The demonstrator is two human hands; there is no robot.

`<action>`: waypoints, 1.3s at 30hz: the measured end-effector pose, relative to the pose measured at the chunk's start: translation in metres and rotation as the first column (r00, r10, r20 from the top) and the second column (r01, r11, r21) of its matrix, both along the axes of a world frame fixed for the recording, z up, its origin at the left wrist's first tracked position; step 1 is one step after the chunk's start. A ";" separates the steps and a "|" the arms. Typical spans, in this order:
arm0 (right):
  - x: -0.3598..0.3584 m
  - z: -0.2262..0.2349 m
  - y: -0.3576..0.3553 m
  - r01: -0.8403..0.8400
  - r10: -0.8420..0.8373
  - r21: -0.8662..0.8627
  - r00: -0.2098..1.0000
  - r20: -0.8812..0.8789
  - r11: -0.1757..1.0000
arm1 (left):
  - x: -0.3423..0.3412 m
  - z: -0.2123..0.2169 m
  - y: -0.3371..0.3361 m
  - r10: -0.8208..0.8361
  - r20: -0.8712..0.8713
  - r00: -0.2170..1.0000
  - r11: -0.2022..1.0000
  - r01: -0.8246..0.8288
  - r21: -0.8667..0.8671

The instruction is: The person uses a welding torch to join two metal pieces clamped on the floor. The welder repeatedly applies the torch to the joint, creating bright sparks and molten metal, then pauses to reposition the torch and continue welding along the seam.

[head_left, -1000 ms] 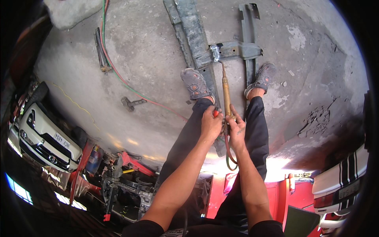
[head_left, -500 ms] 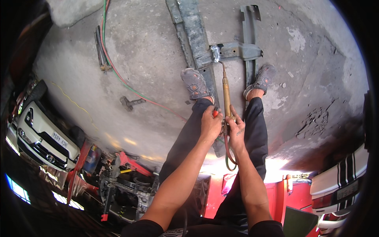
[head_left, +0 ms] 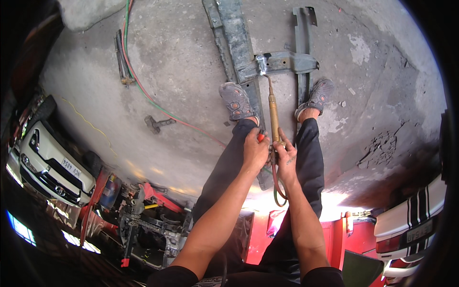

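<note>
Brass torch (head_left: 274, 115) is the landmark: between the two shoes (head_left: 237, 102), bent tip up at the shiny patch (head_left: 261, 64) on the metal crosspiece (head_left: 290, 61); can't tell if touching. Right hand (head_left: 288, 155): grip closed around torch's rear end. Left hand (head_left: 256, 150): just left of torch rear, grip pinching a small red object (head_left: 260, 137). Hose loop (head_left: 280, 198) hangs off torch rear. Wide rail (head_left: 234, 38) beyond torch tip to the left, thinner channel (head_left: 302, 36) to the right. Hammer (head_left: 158, 125) on floor (head_left: 191, 91), well left of torch.
</note>
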State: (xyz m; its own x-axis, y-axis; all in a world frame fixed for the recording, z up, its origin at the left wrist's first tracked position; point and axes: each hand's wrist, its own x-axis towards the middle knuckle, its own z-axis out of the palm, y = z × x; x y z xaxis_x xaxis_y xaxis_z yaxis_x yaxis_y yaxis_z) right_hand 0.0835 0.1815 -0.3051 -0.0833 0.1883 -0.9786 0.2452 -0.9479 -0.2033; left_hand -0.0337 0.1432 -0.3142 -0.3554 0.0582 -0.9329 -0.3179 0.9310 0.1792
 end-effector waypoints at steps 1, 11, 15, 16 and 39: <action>0.000 -0.001 -0.001 0.007 -0.007 0.004 1.000 -0.003 1.000 | 0.000 0.001 0.001 0.002 0.002 1.000 1.000 -0.002 -0.003; 0.000 0.001 0.000 0.003 -0.003 0.004 1.000 -0.003 1.000 | -0.009 0.011 0.019 0.073 0.062 0.995 0.997 -0.071 -0.044; -0.002 0.002 -0.001 -0.015 0.015 0.025 1.000 0.010 1.000 | -0.010 0.012 0.021 0.117 0.064 0.991 0.992 -0.115 -0.043; -0.004 0.004 0.002 -0.014 0.013 0.016 1.000 0.010 1.000 | -0.010 0.010 0.020 0.100 0.055 0.993 0.995 -0.098 -0.037; -0.001 0.000 0.004 0.034 -0.034 -0.008 0.999 0.006 0.999 | -0.007 0.009 0.021 0.100 0.062 0.993 0.994 -0.097 -0.059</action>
